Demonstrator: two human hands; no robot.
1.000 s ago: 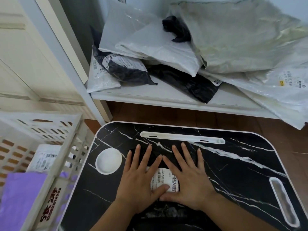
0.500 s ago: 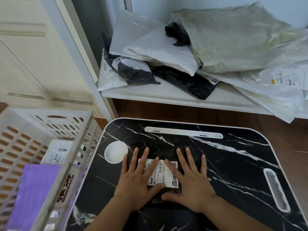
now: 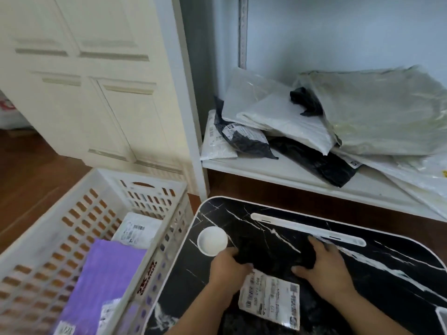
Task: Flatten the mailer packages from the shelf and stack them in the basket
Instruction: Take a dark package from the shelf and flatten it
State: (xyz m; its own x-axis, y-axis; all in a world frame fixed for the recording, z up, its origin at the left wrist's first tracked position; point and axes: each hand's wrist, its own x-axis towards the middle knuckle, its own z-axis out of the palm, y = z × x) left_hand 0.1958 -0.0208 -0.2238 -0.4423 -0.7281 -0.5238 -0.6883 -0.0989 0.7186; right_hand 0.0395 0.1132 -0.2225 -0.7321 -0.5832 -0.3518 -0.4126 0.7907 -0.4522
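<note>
left hand point(image 3: 227, 267) and right hand point(image 3: 324, 264), fingers gripping black mailer point(image 3: 273, 252) on marbled tray table point(image 3: 387, 274)

Labels and marks we can see

We see a white label point(image 3: 269, 299) with barcodes and blurry print on the black mailer point(image 3: 273, 252) on the table; we cannot read it. The white mailer point(image 3: 136, 229) in the basket point(image 3: 92, 180) has a barcode label too, too small to read. Red and black marks point(image 3: 148, 276) stand on the basket's side, but we cannot make them out
</note>
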